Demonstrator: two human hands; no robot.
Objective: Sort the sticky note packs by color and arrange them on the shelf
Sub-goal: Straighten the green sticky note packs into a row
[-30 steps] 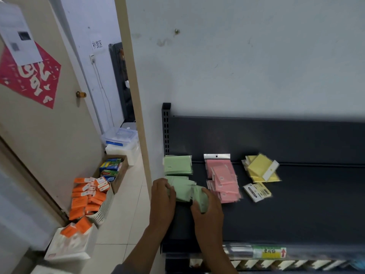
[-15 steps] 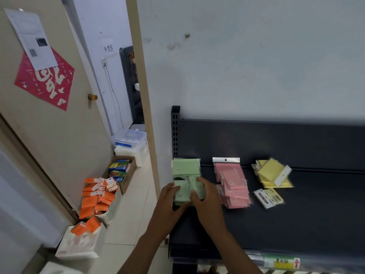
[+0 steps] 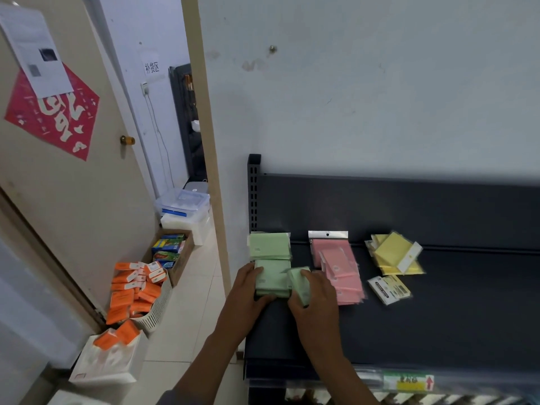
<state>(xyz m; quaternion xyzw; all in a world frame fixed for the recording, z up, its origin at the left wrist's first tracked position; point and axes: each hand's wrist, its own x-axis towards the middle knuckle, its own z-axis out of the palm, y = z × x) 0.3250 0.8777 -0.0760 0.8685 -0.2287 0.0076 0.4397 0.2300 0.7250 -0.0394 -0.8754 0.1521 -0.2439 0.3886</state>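
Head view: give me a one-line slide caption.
Both hands, left and right, square up green packs on a dark shelf beside pink and yellow piles.

Dark shelf [image 3: 438, 317] — sticky-note packs [image 3: 336, 267] (color-grouped)
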